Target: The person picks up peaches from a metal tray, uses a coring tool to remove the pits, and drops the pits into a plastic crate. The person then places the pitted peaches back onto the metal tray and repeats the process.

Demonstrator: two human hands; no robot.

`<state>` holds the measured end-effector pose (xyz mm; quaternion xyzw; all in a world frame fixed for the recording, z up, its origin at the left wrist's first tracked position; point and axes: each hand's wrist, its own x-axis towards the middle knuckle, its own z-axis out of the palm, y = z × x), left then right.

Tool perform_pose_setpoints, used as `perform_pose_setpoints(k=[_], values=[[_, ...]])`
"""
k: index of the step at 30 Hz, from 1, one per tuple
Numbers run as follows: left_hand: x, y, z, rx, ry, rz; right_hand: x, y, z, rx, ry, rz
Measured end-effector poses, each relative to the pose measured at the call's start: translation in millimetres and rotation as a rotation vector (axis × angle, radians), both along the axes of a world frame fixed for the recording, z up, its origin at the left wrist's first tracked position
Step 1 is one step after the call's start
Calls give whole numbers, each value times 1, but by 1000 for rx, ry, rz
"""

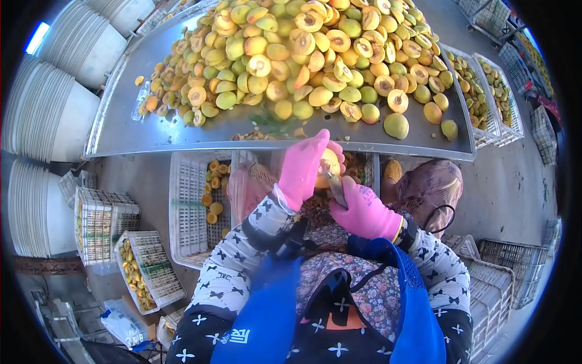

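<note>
My left hand (304, 168), in a pink glove, is closed around a halved yellow fruit (328, 167) just below the metal table's front edge. My right hand (365, 212), gloved in pink too, grips a small metal pitting tool (337, 189), whose tip touches the fruit's cut face. A large heap of halved yellow-green fruit (291, 54) covers the metal table (200, 136) in front of me. Bits of pit and flesh lie along the near edge.
A white crate (193, 212) with a few fruit halves stands below the table at left. More fruit-filled crates (148, 272) are at far left and beyond the table's right end (500, 100). Stacked white tubs (45, 109) line the left side. Empty-looking crates (512, 261) stand at lower right.
</note>
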<state>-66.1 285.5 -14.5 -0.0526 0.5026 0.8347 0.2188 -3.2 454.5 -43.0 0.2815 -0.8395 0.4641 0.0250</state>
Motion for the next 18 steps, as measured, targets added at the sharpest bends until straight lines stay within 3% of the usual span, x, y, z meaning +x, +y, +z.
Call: perform_pose_setpoints(k=[1, 3, 7, 11, 15, 18], values=[[3, 5, -1, -47, 70, 90, -1, -4, -1, -59, -7, -1], [11, 20, -1, -144, 211, 266, 3, -15, 6, -238, -525, 51], [9, 14, 16, 61, 56, 119, 2, -11, 33, -651, -1240, 170], [1, 11, 26, 70, 61, 64, 2, -16, 43, -546, -1062, -1], [-1, 9, 18, 5, 9, 191, -2, -7, 40, -650, -1113, 36], [1, 5, 5, -68, 136, 174, -5, 2, 37, -609, -1173, 129]])
